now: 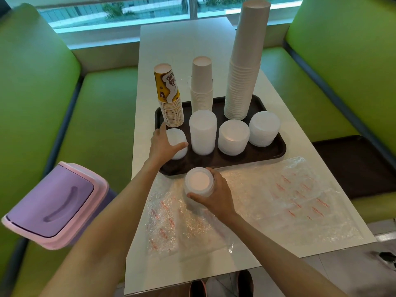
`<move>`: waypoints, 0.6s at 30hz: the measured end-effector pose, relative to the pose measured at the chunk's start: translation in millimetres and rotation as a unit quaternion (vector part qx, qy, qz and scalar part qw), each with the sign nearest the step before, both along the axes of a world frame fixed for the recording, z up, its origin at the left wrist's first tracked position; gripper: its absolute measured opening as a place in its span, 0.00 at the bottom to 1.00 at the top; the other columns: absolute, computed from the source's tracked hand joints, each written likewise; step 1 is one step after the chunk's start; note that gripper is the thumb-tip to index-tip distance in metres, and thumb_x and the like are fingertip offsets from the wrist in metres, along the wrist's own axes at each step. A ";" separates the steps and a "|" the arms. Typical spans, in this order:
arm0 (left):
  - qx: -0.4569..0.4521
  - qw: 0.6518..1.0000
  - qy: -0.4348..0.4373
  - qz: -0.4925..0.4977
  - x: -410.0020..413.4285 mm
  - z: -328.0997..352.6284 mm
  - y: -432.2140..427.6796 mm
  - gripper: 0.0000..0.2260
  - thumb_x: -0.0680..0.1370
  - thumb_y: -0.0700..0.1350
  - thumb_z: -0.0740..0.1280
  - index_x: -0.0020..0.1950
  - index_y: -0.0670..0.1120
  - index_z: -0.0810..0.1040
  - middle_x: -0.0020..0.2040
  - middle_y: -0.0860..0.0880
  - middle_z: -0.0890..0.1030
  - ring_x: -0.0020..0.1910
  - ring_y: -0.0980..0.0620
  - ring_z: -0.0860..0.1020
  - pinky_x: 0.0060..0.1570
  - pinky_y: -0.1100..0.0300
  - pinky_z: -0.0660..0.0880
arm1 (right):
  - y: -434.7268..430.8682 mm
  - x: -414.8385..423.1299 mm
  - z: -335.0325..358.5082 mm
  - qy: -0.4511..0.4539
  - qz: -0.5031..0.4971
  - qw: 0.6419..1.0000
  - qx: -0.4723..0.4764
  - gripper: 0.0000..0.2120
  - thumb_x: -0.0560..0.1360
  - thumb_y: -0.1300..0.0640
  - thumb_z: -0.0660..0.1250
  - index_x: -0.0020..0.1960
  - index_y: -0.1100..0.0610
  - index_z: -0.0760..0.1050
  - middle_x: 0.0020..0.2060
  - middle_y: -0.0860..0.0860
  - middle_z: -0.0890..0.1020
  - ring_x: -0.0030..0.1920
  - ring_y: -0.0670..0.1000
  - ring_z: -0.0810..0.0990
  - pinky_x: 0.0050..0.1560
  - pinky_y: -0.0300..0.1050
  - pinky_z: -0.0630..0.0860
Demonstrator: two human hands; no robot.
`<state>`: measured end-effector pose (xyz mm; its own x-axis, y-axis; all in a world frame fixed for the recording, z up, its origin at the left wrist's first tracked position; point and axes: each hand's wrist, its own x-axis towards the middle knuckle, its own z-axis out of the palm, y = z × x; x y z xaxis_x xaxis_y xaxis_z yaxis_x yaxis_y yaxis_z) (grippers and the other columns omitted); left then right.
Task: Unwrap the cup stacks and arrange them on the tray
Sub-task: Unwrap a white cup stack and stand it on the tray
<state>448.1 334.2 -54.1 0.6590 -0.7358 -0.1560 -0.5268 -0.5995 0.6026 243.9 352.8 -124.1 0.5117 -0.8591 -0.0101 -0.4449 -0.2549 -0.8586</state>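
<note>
One head-worn wide view looks steeply down along the table [184, 46] toward the window [120, 11], close above.

Three paper cup stacks [201, 86], five translucent plastic stacks [203, 131], two dark trays [276, 150], one bin [53, 204].

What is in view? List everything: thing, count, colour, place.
Table: one, white, centre.
Tray: one, dark brown, on the table.
Paper cup stacks: three, tray's far side; patterned yellow-brown left, short white middle, tall white right.
Lid stacks: five, translucent white; four along the tray's near side, one above the wrappers.
Wrappers: clear, red print, flat on the table's near end.
Bin: one, purple lid, pink rim, near left.
Benches: two, green, both sides.
Spare tray: one, dark, right bench.
Left hand: holds the leftmost lid stack.
Right hand: grips the fifth lid stack.
</note>
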 end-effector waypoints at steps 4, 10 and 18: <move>-0.188 0.980 -0.020 0.068 -16.9 10.0 26.7 0.32 0.76 0.52 0.69 0.75 0.45 0.61 0.73 0.43 0.65 0.70 0.46 0.66 0.67 0.50 0.66 | 0.7 -0.8 0.8 0.004 0.008 1.000 -0.002 0.47 0.59 0.35 0.77 0.70 0.54 0.65 0.65 0.50 0.74 0.64 0.51 0.72 0.61 0.39 0.69; -0.208 0.977 0.056 -0.001 -62.4 3.4 63.8 0.10 0.77 0.41 0.68 0.57 0.41 0.78 0.53 0.43 0.79 0.44 0.56 0.77 0.43 0.73 0.74 | -3.0 -7.5 8.8 -0.002 0.032 0.999 -0.002 0.52 0.59 0.39 0.79 0.74 0.54 0.59 0.71 0.51 0.67 0.69 0.50 0.66 0.64 0.38 0.63; -0.060 0.978 0.184 0.078 -91.4 -23.7 84.1 0.20 0.76 0.53 0.68 0.63 0.43 0.73 0.57 0.46 0.77 0.55 0.47 0.77 0.57 0.49 0.76 | 2.7 -11.7 14.8 -0.055 -0.040 0.997 0.019 0.32 0.70 0.39 0.69 0.70 0.50 0.66 0.66 0.44 0.69 0.64 0.45 0.69 0.59 0.34 0.69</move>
<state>356.7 418.3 -77.7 0.6799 -0.6585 -0.3226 -0.1687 -0.5686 0.8051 232.2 355.5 -109.4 0.4414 -0.8973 0.0097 -0.3642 -0.1890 -0.9120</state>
